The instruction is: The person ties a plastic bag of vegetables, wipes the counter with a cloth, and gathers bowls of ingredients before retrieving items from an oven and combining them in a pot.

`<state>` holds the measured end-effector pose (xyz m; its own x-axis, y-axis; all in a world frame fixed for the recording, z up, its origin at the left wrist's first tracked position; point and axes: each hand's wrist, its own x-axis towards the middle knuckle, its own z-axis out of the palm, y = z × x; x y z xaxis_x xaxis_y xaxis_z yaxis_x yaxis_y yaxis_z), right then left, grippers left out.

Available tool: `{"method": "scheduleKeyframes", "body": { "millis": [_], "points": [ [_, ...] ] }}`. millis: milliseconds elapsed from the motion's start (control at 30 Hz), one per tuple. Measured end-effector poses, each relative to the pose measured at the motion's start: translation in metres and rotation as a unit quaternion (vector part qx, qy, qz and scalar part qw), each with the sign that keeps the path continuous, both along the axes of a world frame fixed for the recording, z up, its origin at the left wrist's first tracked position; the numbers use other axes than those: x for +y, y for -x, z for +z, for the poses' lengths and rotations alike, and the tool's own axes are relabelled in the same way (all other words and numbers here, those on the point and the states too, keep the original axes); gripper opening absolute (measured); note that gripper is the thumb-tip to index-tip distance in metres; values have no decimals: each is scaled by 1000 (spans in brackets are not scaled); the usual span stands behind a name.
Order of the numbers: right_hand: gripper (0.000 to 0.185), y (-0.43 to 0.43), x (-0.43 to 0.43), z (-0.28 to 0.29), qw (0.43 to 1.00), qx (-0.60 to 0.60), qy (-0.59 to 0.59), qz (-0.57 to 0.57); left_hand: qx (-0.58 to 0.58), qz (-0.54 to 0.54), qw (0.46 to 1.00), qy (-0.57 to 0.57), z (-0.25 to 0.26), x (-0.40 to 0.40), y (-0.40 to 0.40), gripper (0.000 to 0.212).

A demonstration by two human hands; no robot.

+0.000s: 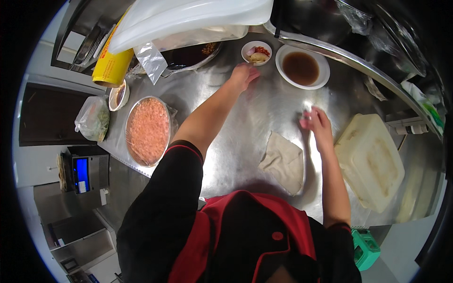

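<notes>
My left hand [245,76] reaches to the near rim of a small white bowl [244,59], its fingertips close to it; whether they touch is unclear. In that bowl lie peeled garlic cloves [259,56], chopped red chilli [262,50] and a shallot piece [251,51]. To its right stands a larger white bowl [279,65] of brown liquid [300,68]. My right hand [317,122], slightly blurred, hovers over the steel table [230,120] with fingers partly curled and apart, nothing visible in it. Below and left of it lies a crumpled beige cloth [284,161].
Minced meat under cling film fills a round metal bowl [148,131] at left. A yellow film roll [112,63], a translucent plastic bin [198,21] and a dish of dark sauce [185,58] crowd the back. An upturned cream plastic tub [370,162] sits at right.
</notes>
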<state>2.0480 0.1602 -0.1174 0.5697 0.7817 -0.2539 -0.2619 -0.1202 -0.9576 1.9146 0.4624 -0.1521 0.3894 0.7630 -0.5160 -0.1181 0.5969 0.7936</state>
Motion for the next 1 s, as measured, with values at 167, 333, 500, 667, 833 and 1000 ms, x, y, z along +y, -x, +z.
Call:
{"method": "scheduleKeyframes", "body": {
  "millis": [167,333,500,667,833,1000],
  "points": [
    [55,-38,85,-17,979,195,38,-42,-94,-17,991,94,1,10,-9,31],
    [43,-47,111,-29,969,242,-5,-52,-136,4,989,61,-1,14,-10,40],
    [35,-53,108,-38,972,227,-30,-56,-133,-1,990,50,10,-4,5,44],
    [34,-47,88,-20,980,181,-53,-60,-128,-45,991,18,40,-33,64,48],
    [31,-33,58,2,981,188,-24,-30,-53,-49,997,6,50,-72,136,48],
    [34,10,19,18,984,176,24,1,-20,-7,998,56,48,-117,197,42]
  ]
}}
